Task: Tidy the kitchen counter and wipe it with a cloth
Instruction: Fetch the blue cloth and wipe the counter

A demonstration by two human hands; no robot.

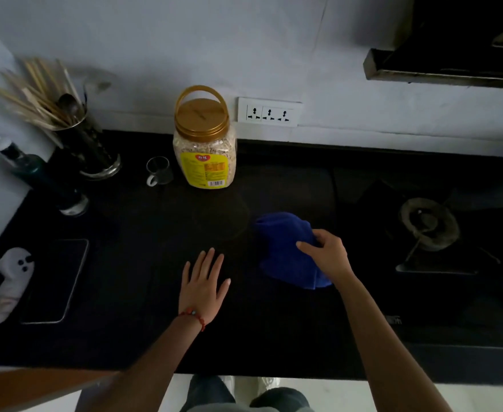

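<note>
A bunched blue cloth (pixel 286 248) lies on the black counter (pixel 143 263), right of the middle. My right hand (pixel 327 257) rests on the cloth's right side, its fingers curled into the fabric and gripping it. My left hand (pixel 204 283) lies flat on the counter with straight, spread fingers, just left of the cloth and not touching it. A red bead bracelet is on the left wrist.
At the back stand a clear jar of oats with a gold lid (pixel 204 144), a small glass cup (pixel 158 171), a holder full of chopsticks (pixel 86 138) and a dark bottle (pixel 36 173). A phone (pixel 54 281) and white ghost-shaped object (pixel 9 283) lie left. A gas burner (pixel 428 224) is right.
</note>
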